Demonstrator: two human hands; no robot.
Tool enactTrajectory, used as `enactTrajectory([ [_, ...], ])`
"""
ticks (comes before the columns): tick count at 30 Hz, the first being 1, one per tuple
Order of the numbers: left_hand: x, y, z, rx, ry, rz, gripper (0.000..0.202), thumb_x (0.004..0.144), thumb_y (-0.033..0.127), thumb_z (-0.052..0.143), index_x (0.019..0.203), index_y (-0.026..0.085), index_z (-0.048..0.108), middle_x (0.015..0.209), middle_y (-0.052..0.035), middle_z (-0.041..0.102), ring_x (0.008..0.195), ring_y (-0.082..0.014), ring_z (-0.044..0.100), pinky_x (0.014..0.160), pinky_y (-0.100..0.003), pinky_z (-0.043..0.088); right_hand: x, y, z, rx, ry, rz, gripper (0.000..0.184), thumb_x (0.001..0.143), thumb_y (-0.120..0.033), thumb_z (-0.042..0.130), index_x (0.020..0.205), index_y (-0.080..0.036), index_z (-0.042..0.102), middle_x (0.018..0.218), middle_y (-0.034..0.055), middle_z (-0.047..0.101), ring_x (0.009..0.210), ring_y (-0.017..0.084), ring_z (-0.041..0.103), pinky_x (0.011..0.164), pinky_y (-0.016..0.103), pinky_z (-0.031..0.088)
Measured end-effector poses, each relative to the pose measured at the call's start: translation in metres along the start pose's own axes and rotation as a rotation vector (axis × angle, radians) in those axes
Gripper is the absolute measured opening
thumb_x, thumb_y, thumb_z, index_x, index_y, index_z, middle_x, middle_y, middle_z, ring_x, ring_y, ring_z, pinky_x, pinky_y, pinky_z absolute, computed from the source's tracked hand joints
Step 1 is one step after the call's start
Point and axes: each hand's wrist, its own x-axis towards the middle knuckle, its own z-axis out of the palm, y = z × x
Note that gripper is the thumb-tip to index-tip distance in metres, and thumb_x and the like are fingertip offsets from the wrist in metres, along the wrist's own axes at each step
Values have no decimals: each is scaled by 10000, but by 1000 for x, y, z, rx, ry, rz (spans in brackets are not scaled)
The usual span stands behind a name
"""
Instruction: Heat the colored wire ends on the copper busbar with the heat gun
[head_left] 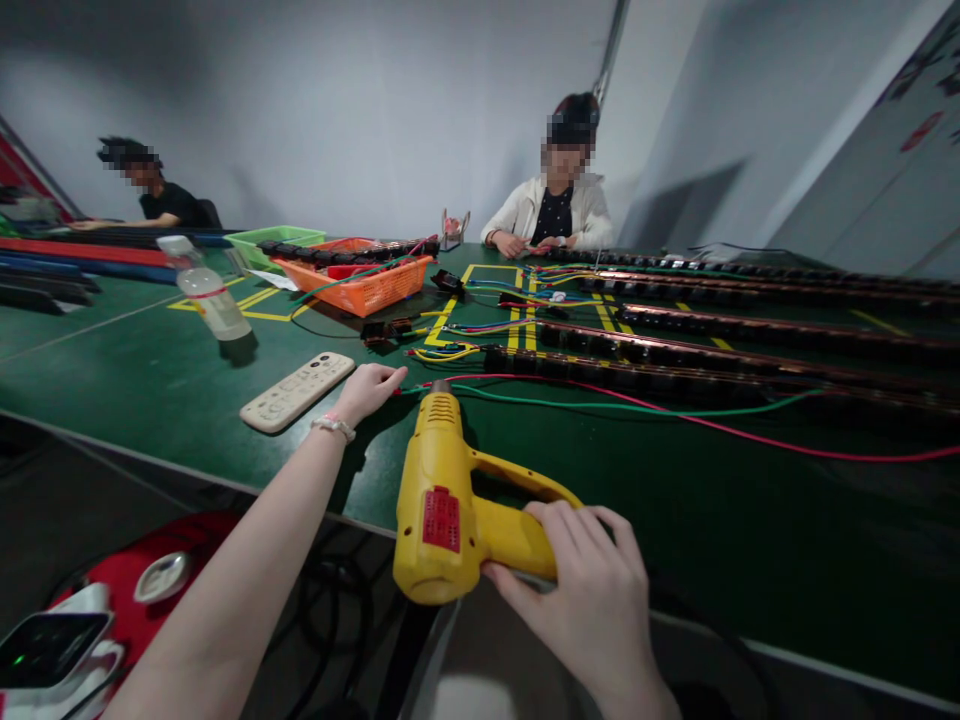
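My right hand point(592, 575) is wrapped round the handle of a yellow heat gun point(431, 490). Its metal nozzle points away from me, toward a red wire point(517, 377) and a green wire point(570, 402). The ends of both wires run to my left hand point(369, 390), whose fingers are pinched on them just left of the nozzle. Any sleeve or joint at the wire ends is too small to make out. A phone in a beige case point(297, 392) lies beside my left wrist.
Several long dark strips with copper edges point(675, 352) lie to the right. An orange basket point(382, 290), a green basket point(244, 243) and a tilted bottle point(214, 305) stand farther back. One co-worker point(555, 205) sits opposite, another point(169, 205) far left. Cables point(337, 600) hang below the table edge.
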Motion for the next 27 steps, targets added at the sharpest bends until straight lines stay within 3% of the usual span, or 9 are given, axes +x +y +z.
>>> enactTrajectory([
  [6, 2, 0, 0, -73, 11, 9, 570, 816, 607, 307, 549, 108, 373, 530, -6, 291, 527, -40, 229, 517, -213, 140, 7, -18, 11, 95, -4, -11, 432, 682, -559, 600, 896, -185, 576, 831, -28, 580, 818, 67, 490, 905, 275, 276],
  [9, 1, 2, 0, -134, 68, -36, 562, 810, 611, 312, 549, 114, 315, 535, -2, 251, 524, -35, 202, 514, -211, 130, 8, -21, 16, 117, 10, -15, 441, 688, -574, 590, 889, -182, 571, 815, -28, 577, 810, 66, 489, 898, 274, 278],
  [14, 0, 5, -3, -173, 57, -44, 535, 799, 591, 345, 552, 119, 290, 535, 1, 223, 532, -34, 193, 515, -211, 133, 8, -20, 20, 109, 67, -35, 457, 683, -587, 598, 883, -176, 584, 823, -19, 588, 812, 53, 507, 908, 257, 289],
  [20, -2, 4, -5, -197, 23, -75, 533, 790, 588, 365, 544, 122, 286, 522, 8, 220, 510, -28, 188, 501, -209, 131, 5, -13, 13, 119, 85, -50, 433, 684, -569, 609, 875, -180, 597, 820, -24, 603, 822, 43, 523, 930, 235, 297],
  [27, -2, 3, -7, -246, -24, -153, 538, 769, 605, 403, 546, 117, 362, 504, 14, 301, 475, -24, 234, 483, -196, 163, 1, 13, -4, 63, 70, -53, 411, 652, -530, 642, 879, -191, 588, 843, -46, 618, 813, 47, 537, 914, 242, 311],
])
